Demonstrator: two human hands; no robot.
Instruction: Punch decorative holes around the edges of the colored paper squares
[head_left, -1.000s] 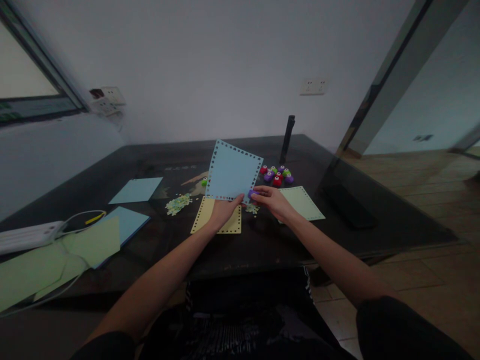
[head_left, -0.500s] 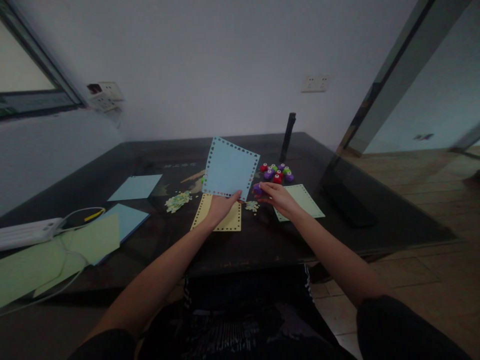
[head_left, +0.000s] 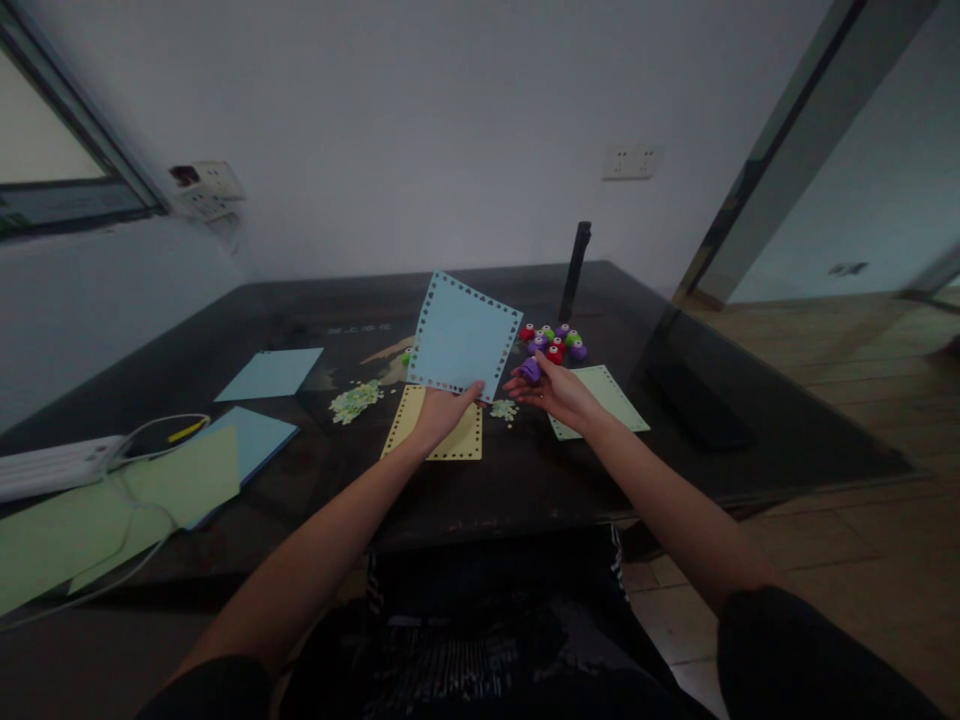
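My left hand [head_left: 446, 415] pinches the lower edge of a blue sheet [head_left: 465, 335], which is raised above the table and has small punched shapes along its edges. To its right, my right hand [head_left: 555, 390] holds a small purple punch [head_left: 530, 370] between thumb and fingers, apart from the sheet. Behind that hand stands a cluster of red, green and purple punches [head_left: 555, 353]. Under my left hand lies a yellow sheet [head_left: 457, 440] with punched edges. A pale green punched sheet [head_left: 611, 400] lies partly beneath my right hand.
Paper bits [head_left: 356, 401] are heaped left of the yellow sheet, with a smaller pile [head_left: 504, 410] between the hands. Blue sheets [head_left: 270, 374], green sheets [head_left: 180, 470] and a white power strip [head_left: 60, 467] lie left. A black object [head_left: 697, 408] lies right; a black upright [head_left: 576, 270] stands behind.
My right hand has turned and lifted the purple punch slightly up and to the right, away from the blue sheet's edge. The blue sheet has shifted very slightly right.
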